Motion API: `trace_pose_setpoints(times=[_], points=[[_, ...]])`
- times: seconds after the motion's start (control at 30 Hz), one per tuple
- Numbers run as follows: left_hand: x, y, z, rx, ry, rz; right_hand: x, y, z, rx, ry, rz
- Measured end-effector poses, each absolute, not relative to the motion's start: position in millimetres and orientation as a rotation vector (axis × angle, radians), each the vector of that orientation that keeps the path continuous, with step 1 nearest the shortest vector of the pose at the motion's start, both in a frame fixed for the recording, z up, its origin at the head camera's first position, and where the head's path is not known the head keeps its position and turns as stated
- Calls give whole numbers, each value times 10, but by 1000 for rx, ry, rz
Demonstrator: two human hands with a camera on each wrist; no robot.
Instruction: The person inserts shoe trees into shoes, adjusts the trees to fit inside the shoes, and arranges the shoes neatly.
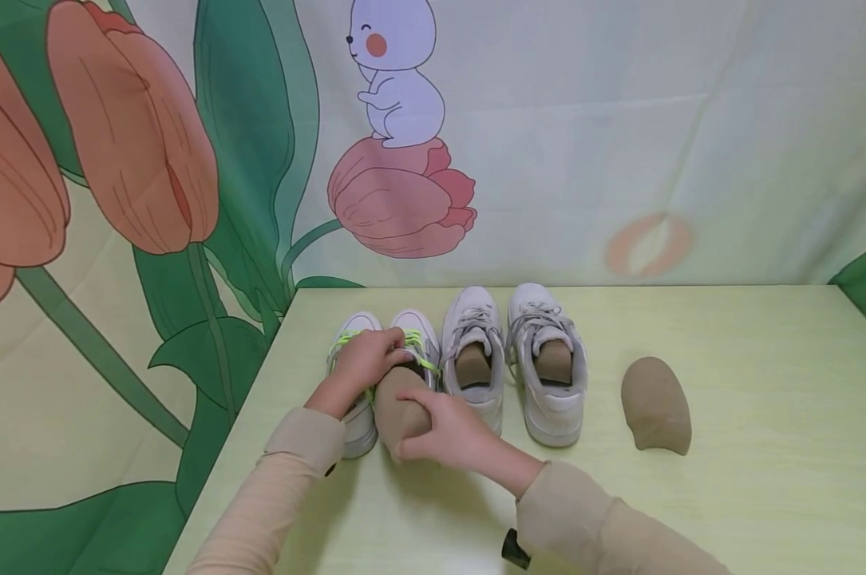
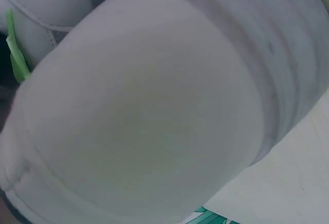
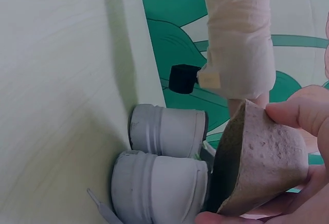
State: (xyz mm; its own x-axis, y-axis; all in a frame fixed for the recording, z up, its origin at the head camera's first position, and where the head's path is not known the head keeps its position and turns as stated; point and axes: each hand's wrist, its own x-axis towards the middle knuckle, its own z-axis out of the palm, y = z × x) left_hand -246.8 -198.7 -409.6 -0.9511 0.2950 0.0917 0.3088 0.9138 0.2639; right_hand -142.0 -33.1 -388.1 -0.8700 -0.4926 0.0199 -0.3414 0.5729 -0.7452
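Note:
My right hand (image 1: 450, 427) grips a brown moulded-pulp shoe insert (image 1: 397, 407), thumb on one side and fingers on the other. The insert slants over the opening of a white shoe with bright green laces (image 1: 420, 343), its rounded end toward the toe. In the right wrist view the hollow insert (image 3: 270, 157) shows its rough side beside the shoe heels (image 3: 159, 188). My left hand (image 1: 364, 359) pinches that shoe at its tongue, reaching across the other green-laced shoe (image 1: 361, 427). The heel of a white shoe (image 2: 144, 106) fills the left wrist view.
Right of these stands a pair of white shoes with grey laces (image 1: 473, 319) (image 1: 547, 319), each with a brown insert (image 1: 473, 365) (image 1: 553, 361) inside. Another loose insert (image 1: 655, 403) lies farther right on the pale yellow table (image 1: 777, 447). A printed cloth (image 1: 547, 160) hangs behind.

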Motion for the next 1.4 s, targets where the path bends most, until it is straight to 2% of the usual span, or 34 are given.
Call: trace_pose_setpoints(times=[0.67,1.4], points=[[-2509,-2097,-4111,-512,-3025,-647,-1565,-345,-3819,-585,2538,-1246],[-2460,-2180,-4030,-617,-3112,-761,-1651,-408,-3757,-678,2614,-1061]])
